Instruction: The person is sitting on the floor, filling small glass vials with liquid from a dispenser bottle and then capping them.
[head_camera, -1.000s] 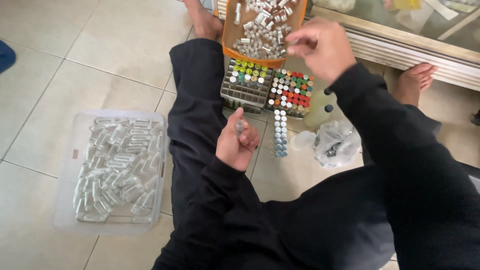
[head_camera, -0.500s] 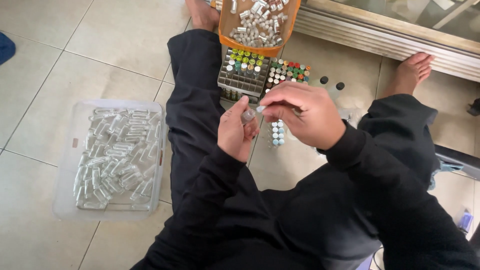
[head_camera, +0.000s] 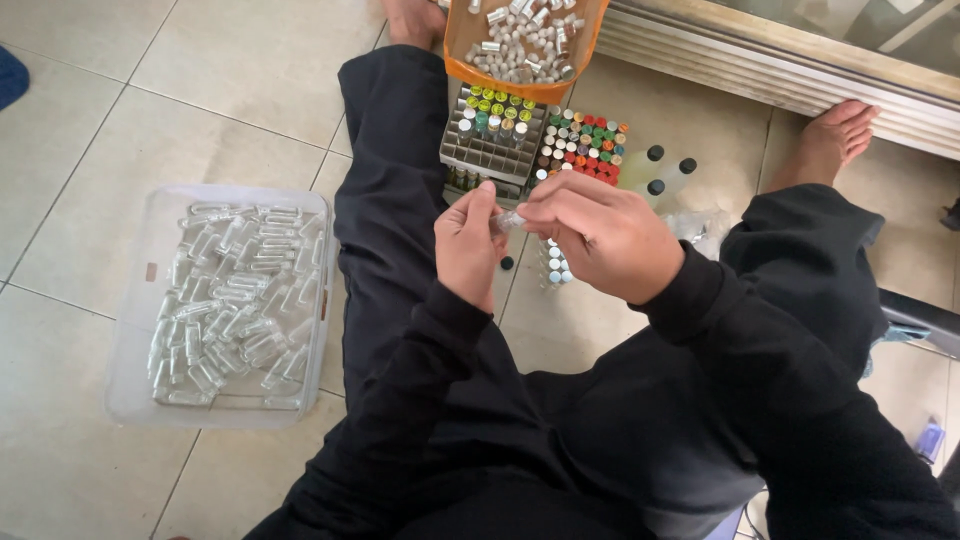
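My left hand (head_camera: 468, 245) and my right hand (head_camera: 598, 232) meet in front of my chest, both closed on one small clear glass vial (head_camera: 508, 221) held between the fingertips. Just beyond them a grid rack (head_camera: 492, 145) holds vials with green and yellow caps, and beside it stands a block of vials with red, white and green caps (head_camera: 582, 143). An orange tray (head_camera: 458, 40) full of silver caps lies at the top. A short row of capped vials (head_camera: 555, 265) stands on the floor under my right hand.
A clear plastic tub (head_camera: 135, 330) of several empty glass vials sits on the tiled floor at left. Small bottles with black caps (head_camera: 655, 170) stand right of the rack. My bare foot (head_camera: 835, 140) rests by a metal door track (head_camera: 780, 70).
My right hand came back from the orange tray down to my left hand and now pinches the vial with it. The view has shifted slightly.
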